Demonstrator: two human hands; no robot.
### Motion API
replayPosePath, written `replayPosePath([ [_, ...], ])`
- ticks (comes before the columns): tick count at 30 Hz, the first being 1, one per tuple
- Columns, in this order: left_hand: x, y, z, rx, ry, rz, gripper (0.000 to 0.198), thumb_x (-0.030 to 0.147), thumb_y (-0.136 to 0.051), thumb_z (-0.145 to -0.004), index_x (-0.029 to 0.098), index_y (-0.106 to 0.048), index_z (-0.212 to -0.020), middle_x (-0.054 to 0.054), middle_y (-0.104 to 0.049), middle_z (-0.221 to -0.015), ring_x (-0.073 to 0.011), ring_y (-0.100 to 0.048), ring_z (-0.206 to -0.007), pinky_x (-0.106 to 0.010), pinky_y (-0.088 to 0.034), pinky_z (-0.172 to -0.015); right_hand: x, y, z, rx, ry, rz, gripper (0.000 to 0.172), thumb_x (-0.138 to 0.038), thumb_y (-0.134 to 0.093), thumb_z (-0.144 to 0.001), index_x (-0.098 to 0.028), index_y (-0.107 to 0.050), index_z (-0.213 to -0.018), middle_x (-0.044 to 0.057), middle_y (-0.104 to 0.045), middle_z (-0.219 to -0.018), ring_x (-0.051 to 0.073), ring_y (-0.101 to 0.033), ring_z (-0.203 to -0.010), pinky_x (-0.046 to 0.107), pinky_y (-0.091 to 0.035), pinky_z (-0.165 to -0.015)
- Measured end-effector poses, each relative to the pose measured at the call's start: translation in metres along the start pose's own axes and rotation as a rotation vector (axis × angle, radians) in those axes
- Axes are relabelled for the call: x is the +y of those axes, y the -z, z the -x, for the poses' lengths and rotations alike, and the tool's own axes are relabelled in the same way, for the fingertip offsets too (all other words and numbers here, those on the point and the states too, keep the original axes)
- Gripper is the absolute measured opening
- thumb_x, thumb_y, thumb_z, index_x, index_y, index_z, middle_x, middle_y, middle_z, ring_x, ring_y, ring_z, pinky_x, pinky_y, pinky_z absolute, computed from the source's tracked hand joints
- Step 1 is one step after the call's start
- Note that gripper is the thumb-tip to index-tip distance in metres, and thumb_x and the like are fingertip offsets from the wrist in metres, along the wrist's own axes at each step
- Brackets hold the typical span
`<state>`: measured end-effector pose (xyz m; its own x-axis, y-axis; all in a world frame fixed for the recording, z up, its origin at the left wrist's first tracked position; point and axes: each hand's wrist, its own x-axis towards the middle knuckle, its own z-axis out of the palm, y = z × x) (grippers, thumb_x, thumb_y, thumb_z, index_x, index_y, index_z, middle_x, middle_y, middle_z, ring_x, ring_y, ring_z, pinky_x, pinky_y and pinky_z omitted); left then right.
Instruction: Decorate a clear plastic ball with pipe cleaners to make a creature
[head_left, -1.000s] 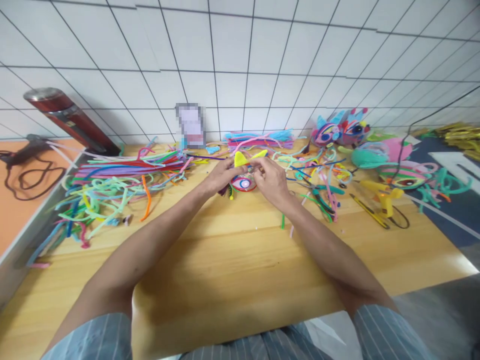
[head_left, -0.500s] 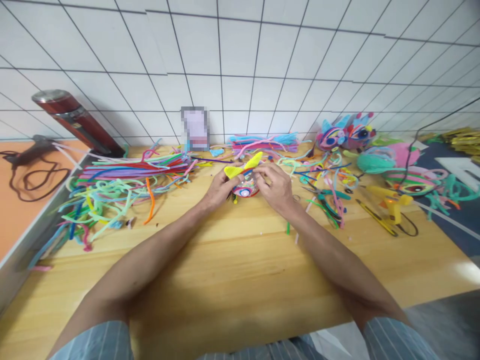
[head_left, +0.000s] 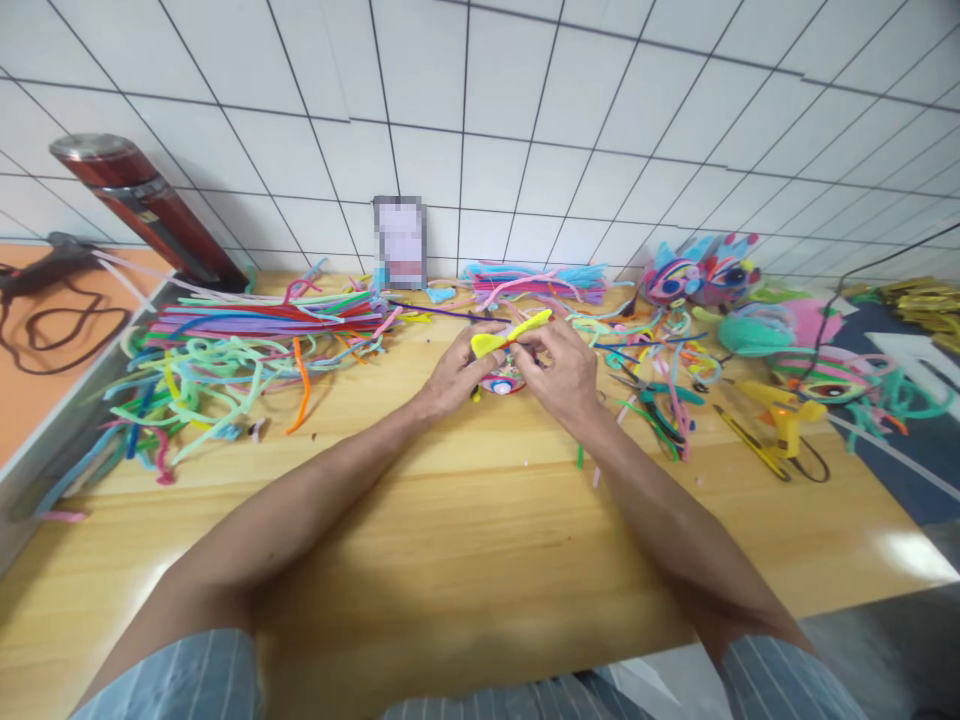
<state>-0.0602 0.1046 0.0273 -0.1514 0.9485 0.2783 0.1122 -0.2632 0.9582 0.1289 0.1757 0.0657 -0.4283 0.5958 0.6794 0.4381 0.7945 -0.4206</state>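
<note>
Between my two hands is a small handmade figure (head_left: pixel 501 384) with a round eye facing me and a yellow fuzzy piece (head_left: pixel 491 344) on top that spreads to both sides like a bow. My left hand (head_left: pixel 456 372) grips its left side, thumb against the yellow piece. On the other side my right hand (head_left: pixel 561 368) pinches the figure with thumb and fingertips just below the yellow piece's right half. Fingers cover most of the figure's body. Green and pink pipe cleaners (head_left: pixel 663 430) and pliers (head_left: pixel 660 408) lie right of my right hand.
Bundled pipe cleaners (head_left: pixel 277 318) and a loose tangle (head_left: pixel 217 375) lie at left. Behind stand a blurred phone-like panel (head_left: pixel 401 245) and a red flask (head_left: pixel 142 205). At right are a yellow glue gun (head_left: pixel 784 412), a yellow cutter knife (head_left: pixel 752 442) and finished fuzzy figures (head_left: pixel 701 275).
The yellow piece has tipped and shifted right, now across the figure's top. My right fingers have moved in under it, covering more of the figure. The view has shifted slightly.
</note>
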Motion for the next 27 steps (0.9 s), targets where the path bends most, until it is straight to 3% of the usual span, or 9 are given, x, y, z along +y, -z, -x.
replayPosePath([
  [8, 0.001, 0.005, 0.000, -0.058, -0.024, -0.016, 0.058, 0.056, -0.074, -0.101, 0.023, -0.070, -0.149, -0.014, -0.067, -0.163, -0.0329, -0.060, -0.156, -0.050, -0.043, -0.137, -0.002, 0.001, -0.002, -0.003, -0.025, -0.019, 0.011, -0.023, -0.074, -0.096, -0.028, -0.072, -0.087, 0.003, -0.078, -0.090, 0.023, -0.073, -0.084, 0.036, -0.058, -0.079],
  [14, 0.003, 0.020, -0.002, -0.185, -0.050, -0.067, 0.067, 0.043, -0.080, -0.089, 0.028, -0.070, -0.154, -0.010, -0.063, -0.171, -0.0363, -0.052, -0.165, -0.052, -0.036, -0.144, 0.004, -0.001, -0.002, 0.003, -0.037, -0.038, 0.014, -0.023, -0.071, -0.097, -0.028, -0.070, -0.084, 0.002, -0.078, -0.086, 0.022, -0.072, -0.082, 0.036, -0.058, -0.079],
  [19, -0.001, 0.020, -0.005, -0.199, -0.073, -0.087, 0.065, 0.040, -0.074, -0.091, 0.029, -0.071, -0.156, -0.010, -0.062, -0.173, -0.0368, -0.047, -0.170, -0.055, -0.028, -0.148, 0.008, -0.002, -0.002, -0.019, -0.062, -0.052, 0.014, -0.025, -0.071, -0.098, -0.029, -0.071, -0.085, 0.002, -0.079, -0.086, 0.022, -0.074, -0.083, 0.036, -0.059, -0.079],
  [27, -0.005, 0.020, -0.009, -0.208, -0.062, -0.073, 0.067, 0.043, -0.073, -0.092, 0.029, -0.070, -0.157, -0.009, -0.061, -0.174, -0.0375, -0.043, -0.173, -0.056, -0.026, -0.149, 0.008, 0.000, -0.005, -0.025, -0.105, -0.111, 0.015, -0.027, -0.070, -0.096, -0.028, -0.071, -0.082, 0.002, -0.080, -0.085, 0.022, -0.073, -0.079, 0.036, -0.059, -0.077],
])
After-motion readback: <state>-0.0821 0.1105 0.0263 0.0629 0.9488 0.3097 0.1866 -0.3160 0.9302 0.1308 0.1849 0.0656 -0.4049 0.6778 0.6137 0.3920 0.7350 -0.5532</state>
